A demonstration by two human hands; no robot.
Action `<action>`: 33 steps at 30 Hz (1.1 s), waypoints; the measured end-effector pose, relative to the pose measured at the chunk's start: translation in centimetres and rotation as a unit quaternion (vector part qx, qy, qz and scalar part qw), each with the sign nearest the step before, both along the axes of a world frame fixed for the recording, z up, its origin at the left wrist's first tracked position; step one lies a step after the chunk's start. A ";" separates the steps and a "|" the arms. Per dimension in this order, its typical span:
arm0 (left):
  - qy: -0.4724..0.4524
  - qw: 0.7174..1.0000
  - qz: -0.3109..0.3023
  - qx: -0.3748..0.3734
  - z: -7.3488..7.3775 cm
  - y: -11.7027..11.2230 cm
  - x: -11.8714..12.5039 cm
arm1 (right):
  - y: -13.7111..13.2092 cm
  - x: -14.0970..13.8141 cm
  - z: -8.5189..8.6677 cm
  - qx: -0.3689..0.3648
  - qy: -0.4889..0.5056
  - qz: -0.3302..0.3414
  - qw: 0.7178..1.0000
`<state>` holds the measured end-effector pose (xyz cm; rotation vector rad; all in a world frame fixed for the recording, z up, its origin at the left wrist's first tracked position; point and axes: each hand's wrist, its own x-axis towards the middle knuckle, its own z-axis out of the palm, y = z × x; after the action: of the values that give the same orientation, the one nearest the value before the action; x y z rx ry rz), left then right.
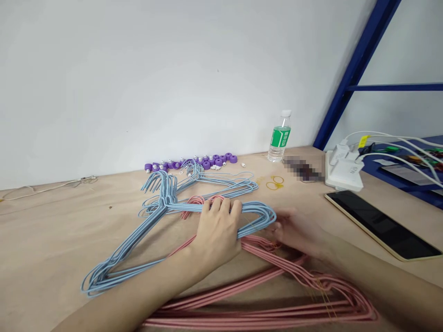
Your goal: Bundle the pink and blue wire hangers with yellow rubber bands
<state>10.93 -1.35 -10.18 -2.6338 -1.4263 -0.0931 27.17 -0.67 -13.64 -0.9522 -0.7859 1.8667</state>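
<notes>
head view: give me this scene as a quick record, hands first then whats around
left grip: closed around a bundle of blue hangers
right grip: blurred, at the bundle's end; contact unclear
partly under the bundle: pink hangers
behind the bundle: more blue hangers, lying down
along the wall: row of purple pieces
bottle: upright, capped
far right: phone, dark screen, beside plugged-in chargers

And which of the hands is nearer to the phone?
Right. The right hand, blurred at the end of the blue hangers, is left of the phone, apart from it; the left hand, gripping those hangers, is farther left.
</notes>
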 end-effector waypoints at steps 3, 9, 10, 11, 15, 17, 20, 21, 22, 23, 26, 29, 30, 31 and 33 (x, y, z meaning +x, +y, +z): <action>0.000 1.000 0.000 0.000 0.0 0.0 0.0 | 0.1 0.0 -0.7 -0.003 0.047 -0.012 0.999; -0.001 1.000 -0.003 -0.005 0.0 0.0 -0.1 | -0.3 0.5 -0.3 -0.082 0.219 -0.064 0.970; -0.003 1.000 -0.004 -0.005 0.0 0.0 0.0 | -0.5 0.5 0.0 -0.090 0.229 -0.083 0.966; -0.005 1.000 -0.004 -0.005 0.0 0.0 0.0 | -0.7 0.5 0.3 -0.092 0.233 -0.101 0.963; -0.012 1.000 -0.004 -0.005 0.0 0.0 0.0 | -1.4 0.3 0.8 -0.044 0.208 -0.146 0.966; -0.018 1.000 -0.004 -0.001 -0.1 0.0 0.0 | -1.6 0.4 0.7 -0.008 0.170 -0.144 0.975; -0.024 1.000 -0.006 0.007 -0.2 0.0 0.0 | -1.7 0.7 0.4 0.031 0.080 -0.122 0.989; -0.025 1.000 -0.007 0.009 -0.2 0.0 0.0 | -1.8 0.8 0.2 0.049 0.049 -0.108 0.992; -0.025 1.000 -0.007 0.012 -0.2 0.0 0.0 | -1.9 0.8 0.1 0.070 0.022 -0.092 0.993; -0.025 1.000 -0.007 0.014 -0.2 0.0 0.0 | -1.9 0.9 0.0 0.091 0.001 -0.076 0.993; -0.024 1.000 -0.008 0.019 -0.2 0.0 0.0 | -1.9 0.9 -0.5 0.100 -0.018 -0.031 0.994; -0.024 0.999 -0.013 0.030 -0.2 -0.1 -0.1 | -1.5 0.8 -0.9 0.063 0.020 0.024 0.998; -0.025 0.999 -0.015 0.035 -0.3 -0.1 -0.1 | -1.3 0.8 -0.9 0.056 0.028 0.040 0.997; -0.026 0.999 -0.018 0.038 -0.3 -0.1 -0.1 | -1.2 0.7 -0.9 0.054 0.031 0.051 0.997; -0.029 0.998 -0.023 0.041 -0.5 -0.1 -0.1 | -0.8 0.6 -0.5 0.054 0.021 0.060 0.997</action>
<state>10.79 -1.43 -10.64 -2.6181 -1.3475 -0.2299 27.75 -1.51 -14.14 -0.8111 -0.9258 1.9199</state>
